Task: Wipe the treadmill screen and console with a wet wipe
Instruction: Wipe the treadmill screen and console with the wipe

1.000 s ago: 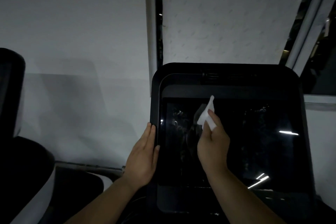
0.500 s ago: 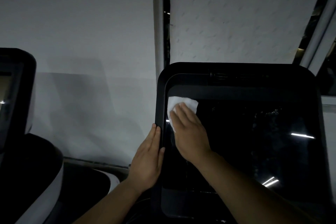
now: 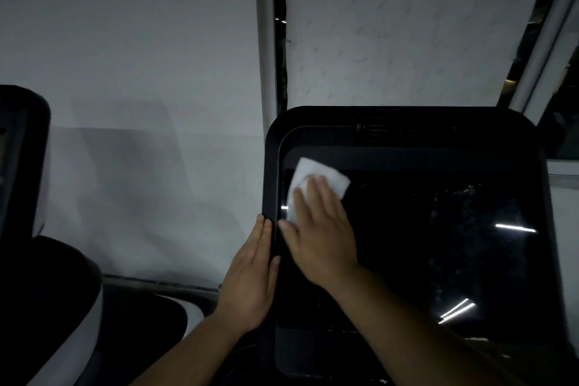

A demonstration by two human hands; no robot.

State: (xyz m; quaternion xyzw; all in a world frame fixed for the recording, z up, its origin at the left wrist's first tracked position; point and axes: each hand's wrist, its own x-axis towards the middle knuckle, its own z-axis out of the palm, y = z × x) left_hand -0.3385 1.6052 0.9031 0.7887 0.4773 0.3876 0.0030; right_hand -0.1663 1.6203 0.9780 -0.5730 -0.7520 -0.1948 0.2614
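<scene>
Most of the dark screen [image 3: 423,244] lies to the right of the right hand [image 3: 319,229] and below it — that is the way the coming strokes have to run. The wet wipe [image 3: 316,175] sits flat in the screen's top left corner, pressed to the glass under the right hand's straight, spread fingers [image 3: 310,194]; a white corner of it shows above and to the right of the fingertips. The left hand [image 3: 250,273] rests open on the outer left edge of the console frame [image 3: 270,166], fingers straight and together, just beside the right hand with only the frame's rim between them; it holds nothing and looks to be steadying the panel. Smears show on the right half of the glass, so I judge the wiping is barely begun. Compared with half a second ago, little differs: the wipe and the right hand are in nearly the same corner, a touch more to the right, and the left hand has not shifted on the frame.
</scene>
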